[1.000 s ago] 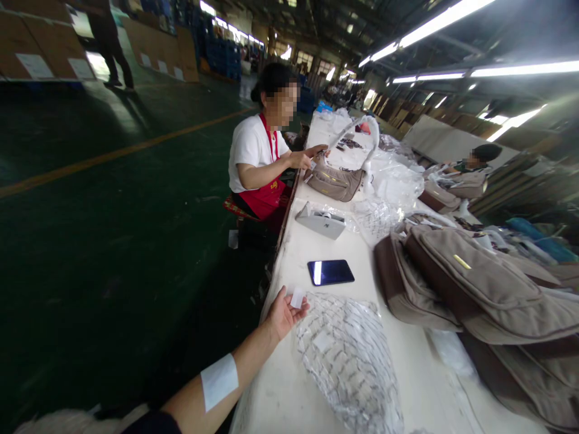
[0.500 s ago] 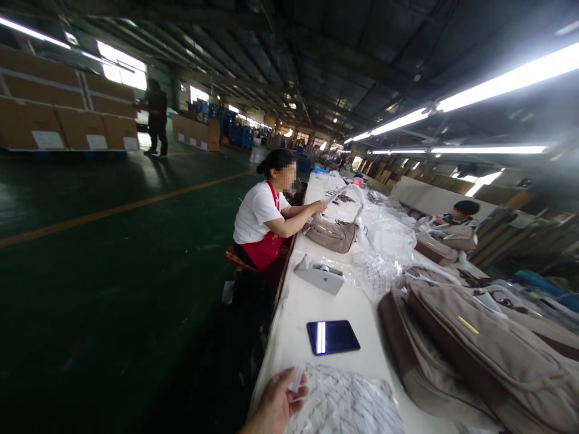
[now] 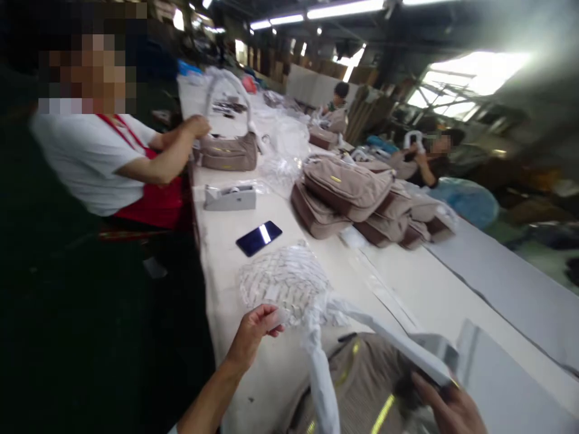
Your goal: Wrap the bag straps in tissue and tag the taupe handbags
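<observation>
My left hand pinches a small, whitish, translucent slip between thumb and fingers, above the table. Beneath and beyond it lies a clear plastic bundle with a pale striped pattern. A taupe handbag with yellow-covered zips is in front of me, its handle wrapped in white and arching up. My right hand, slightly blurred, closes on the bag's right side by the lower end of the handle. The lower part of the bag is cut off by the frame.
A phone and a grey tape dispenser lie farther along the white table. Several taupe bags are piled at centre right. A co-worker sits at left, handling another bag. Grey panels stand at right.
The view has swung right and down. The handbag and my right hand have come into sight. My left hand still pinches the slip.
</observation>
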Tool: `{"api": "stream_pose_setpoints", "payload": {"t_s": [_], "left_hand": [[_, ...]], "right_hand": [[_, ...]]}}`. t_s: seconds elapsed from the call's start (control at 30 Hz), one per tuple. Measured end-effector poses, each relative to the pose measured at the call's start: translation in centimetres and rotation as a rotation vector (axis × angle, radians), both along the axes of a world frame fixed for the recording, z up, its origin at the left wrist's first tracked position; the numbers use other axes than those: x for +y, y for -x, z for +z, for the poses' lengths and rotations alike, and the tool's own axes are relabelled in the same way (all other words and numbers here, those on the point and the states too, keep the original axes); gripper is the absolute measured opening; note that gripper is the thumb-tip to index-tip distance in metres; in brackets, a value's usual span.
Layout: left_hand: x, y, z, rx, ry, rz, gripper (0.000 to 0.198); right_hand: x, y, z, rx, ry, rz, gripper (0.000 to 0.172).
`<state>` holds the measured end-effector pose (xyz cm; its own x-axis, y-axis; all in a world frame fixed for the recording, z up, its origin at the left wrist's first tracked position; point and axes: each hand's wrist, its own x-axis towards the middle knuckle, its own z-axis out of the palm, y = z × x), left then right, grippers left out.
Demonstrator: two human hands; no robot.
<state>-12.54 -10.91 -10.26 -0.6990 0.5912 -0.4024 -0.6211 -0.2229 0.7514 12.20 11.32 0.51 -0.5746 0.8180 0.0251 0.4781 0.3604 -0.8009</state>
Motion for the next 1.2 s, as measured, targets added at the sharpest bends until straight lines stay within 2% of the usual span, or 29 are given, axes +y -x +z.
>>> {"api": "stream_pose_setpoints", "payload": {"t_s": [0.1, 0.17, 0.27, 0.33, 0.37, 0.47, 0.53, 0.63, 0.83, 0.97, 1.2], "left_hand": [[1.9, -3.3, 1.8, 0.135, 0.056, -0.226, 0.029], [3.5, -5.1, 3.2, 0.217, 0.072, -0.302, 0.027], [5.8, -6.7, 5.5, 0.325, 0.042, -0.357, 0.023], [7.0, -7.3, 6.6, 0.408, 0.024, -0.399, 0.022], [7.5, -7.5, 7.0, 0.451, 0.017, -0.423, 0.022], [8.5, -8.0, 7.2, 0.531, 0.009, -0.494, 0.02], [8.8, -8.2, 6.9, 0.551, 0.02, -0.527, 0.019], [8.9, -8.3, 6.4, 0.58, 0.032, -0.563, 0.018], [9.5, -8.1, 6.3, 0.675, 0.047, -0.51, 0.015], [9.9, -8.3, 6.4, 0.743, 0.055, -0.54, 0.013], [10.2, -9.3, 7.5, 0.754, 0.074, -0.595, 0.015]], "right_hand": [[0.6, -1.7, 0.0, -0.012, 0.116, 0.022, 0.055], [1.2, -2.1, 0.3, 0.031, 0.054, 0.085, 0.049], [1.1, -2.8, 1.1, 0.085, -0.261, 0.134, 0.023], [0.8, -3.4, 2.0, 0.041, -0.493, 0.232, 0.009], [0.7, -3.5, 2.5, -0.019, -0.609, 0.316, 0.009], [0.8, -2.9, 4.0, -0.313, -0.922, 0.613, 0.03], [1.3, -2.0, 4.6, -0.498, -1.04, 0.725, 0.036], [2.1, -1.0, 4.6, -0.585, -1.064, 0.755, 0.033], [2.8, -1.4, 2.5, -0.31, -0.978, 0.671, 0.026], [2.8, -1.8, 2.0, -0.273, -0.951, 0.626, 0.024], [2.7, -2.2, 1.8, -0.224, -0.966, 0.603, 0.023]]}}
